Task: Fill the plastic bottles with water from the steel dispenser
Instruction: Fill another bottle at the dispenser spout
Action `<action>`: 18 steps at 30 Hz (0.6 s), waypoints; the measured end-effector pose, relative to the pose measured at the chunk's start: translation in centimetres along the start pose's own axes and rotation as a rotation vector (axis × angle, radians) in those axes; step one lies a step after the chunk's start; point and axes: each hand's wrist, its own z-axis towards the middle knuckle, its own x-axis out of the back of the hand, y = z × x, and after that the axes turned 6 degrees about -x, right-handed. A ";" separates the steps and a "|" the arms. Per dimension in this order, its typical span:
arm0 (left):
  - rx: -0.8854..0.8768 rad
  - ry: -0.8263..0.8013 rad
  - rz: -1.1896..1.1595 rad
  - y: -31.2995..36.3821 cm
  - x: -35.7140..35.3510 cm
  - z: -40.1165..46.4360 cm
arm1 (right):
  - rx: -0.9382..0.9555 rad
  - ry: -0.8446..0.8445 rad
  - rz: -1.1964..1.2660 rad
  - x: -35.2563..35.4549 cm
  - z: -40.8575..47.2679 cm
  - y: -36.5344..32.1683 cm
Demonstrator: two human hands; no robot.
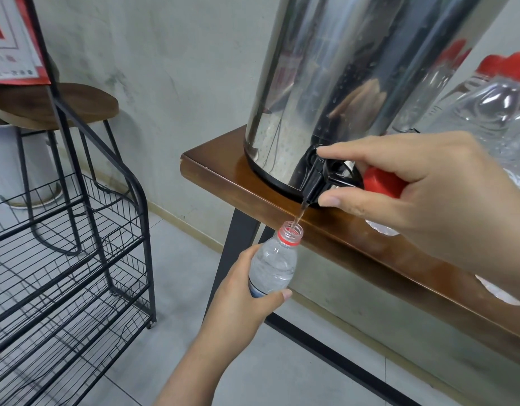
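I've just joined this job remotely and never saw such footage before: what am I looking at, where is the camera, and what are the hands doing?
There is one picture, from a camera on the person's head, looking down at both bare hands. The left hand grips an uncapped plastic bottle below the table edge. The right hand works the black tap of the steel dispenser, with a red cap tucked in its fingers. A thin stream of water falls into the bottle's mouth. More bottles with red caps stand to the right of the dispenser.
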 end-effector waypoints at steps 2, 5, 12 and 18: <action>0.000 0.000 -0.008 0.0 0.0 0.0 | -0.002 -0.013 -0.015 0.0 0.0 0.1; 0.002 0.001 -0.010 0.0 -0.1 0.0 | -0.008 -0.028 -0.045 0.1 -0.1 0.3; 0.000 -0.002 -0.007 -0.1 0.0 0.0 | -0.003 -0.037 -0.118 0.2 -0.1 0.5; -0.001 0.000 -0.006 -0.1 0.0 0.1 | 0.013 -0.015 -0.144 0.1 -0.1 0.6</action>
